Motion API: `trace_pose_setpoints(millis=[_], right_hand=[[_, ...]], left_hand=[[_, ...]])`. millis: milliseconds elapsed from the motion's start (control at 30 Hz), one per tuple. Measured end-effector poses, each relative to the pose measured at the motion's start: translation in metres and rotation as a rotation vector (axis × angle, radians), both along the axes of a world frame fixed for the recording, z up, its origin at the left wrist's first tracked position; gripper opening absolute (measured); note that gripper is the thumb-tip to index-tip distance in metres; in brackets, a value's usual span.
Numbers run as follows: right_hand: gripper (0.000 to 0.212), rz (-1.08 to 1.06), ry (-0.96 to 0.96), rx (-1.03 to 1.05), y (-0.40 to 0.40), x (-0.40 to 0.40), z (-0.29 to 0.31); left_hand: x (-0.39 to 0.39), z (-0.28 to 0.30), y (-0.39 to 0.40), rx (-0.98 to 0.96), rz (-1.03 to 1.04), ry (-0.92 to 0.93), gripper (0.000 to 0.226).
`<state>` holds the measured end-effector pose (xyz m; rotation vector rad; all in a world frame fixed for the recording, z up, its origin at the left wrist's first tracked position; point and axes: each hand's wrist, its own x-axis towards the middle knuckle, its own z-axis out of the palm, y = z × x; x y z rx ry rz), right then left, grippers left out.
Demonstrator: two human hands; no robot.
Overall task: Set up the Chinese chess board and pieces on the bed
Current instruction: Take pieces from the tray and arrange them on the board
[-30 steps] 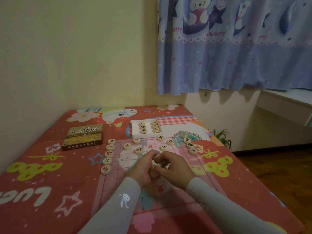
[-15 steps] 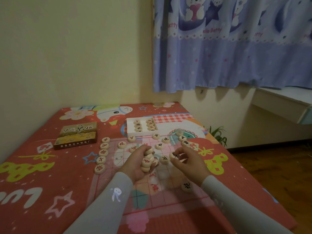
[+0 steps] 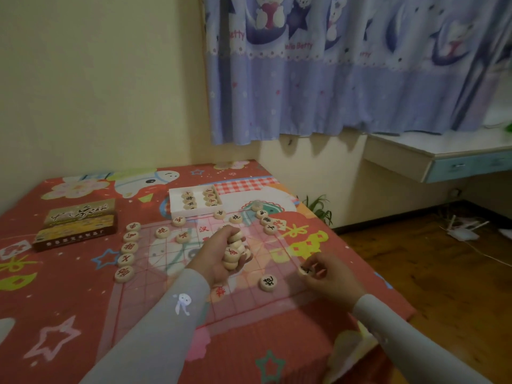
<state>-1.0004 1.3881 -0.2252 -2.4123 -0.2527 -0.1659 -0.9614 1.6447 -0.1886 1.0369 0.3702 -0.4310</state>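
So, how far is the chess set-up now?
Done: the board lies spread on the bed, with pieces in a column along its left edge, some along the far side and one black piece near the right.
In hand: the left hand holds a stack; the right hand pinches one piece at the right edge.
Left: the stack and the pieces in the tray.

Left hand point(image 3: 221, 259): centre frame, grips a stack of round pale wooden chess pieces point(image 3: 234, 252).
Right hand point(image 3: 329, 275): lower right, pinches one wooden piece point(image 3: 304, 270).
Board: thin pink gridded chess sheet point(image 3: 171, 261) on the red patterned bed point(image 3: 55, 300).
Lone black-marked piece point(image 3: 268, 282): lies on the sheet between the hands.
White tray point(image 3: 177, 206): beyond the sheet, holding pieces.
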Motion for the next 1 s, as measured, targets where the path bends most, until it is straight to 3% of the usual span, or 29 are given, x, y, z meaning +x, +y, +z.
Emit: trace_pose_setpoints(millis=[67, 367, 500, 667, 733, 833, 1000], right_hand=[[0.010, -0.016, -0.003, -0.046, -0.008, -0.010, -0.002], [0.016, -0.021, 0.063, -0.131, -0.017, -0.023, -0.001], [0.013, -0.039, 0.016, 0.002, -0.004, -0.016, 0.014], [0.031, 0.061, -0.026, 0.217, 0.029, -0.001, 0.030], [0.041, 0.121, 0.002, 0.244, 0.041, 0.002, 0.034], [0.038, 0.162, -0.011, 0.255, 0.050, 0.007, 0.036], [0.038, 0.109, -0.053, 0.317, 0.045, 0.015, 0.028]], left_hand=[[-0.004, -0.002, -0.007, -0.012, -0.021, 0.002, 0.019], [-0.012, -0.002, -0.025, 0.018, -0.041, 0.007, 0.017], [-0.015, -0.002, -0.031, 0.054, -0.090, -0.003, 0.016], [-0.021, 0.002, -0.042, 0.106, -0.245, -0.011, 0.014], [-0.026, 0.007, -0.045, 0.098, -0.315, -0.056, 0.012], [-0.028, 0.011, -0.044, 0.114, -0.408, -0.111, 0.014], [-0.013, 0.010, -0.027, 0.178, -0.228, -0.040, 0.036]])
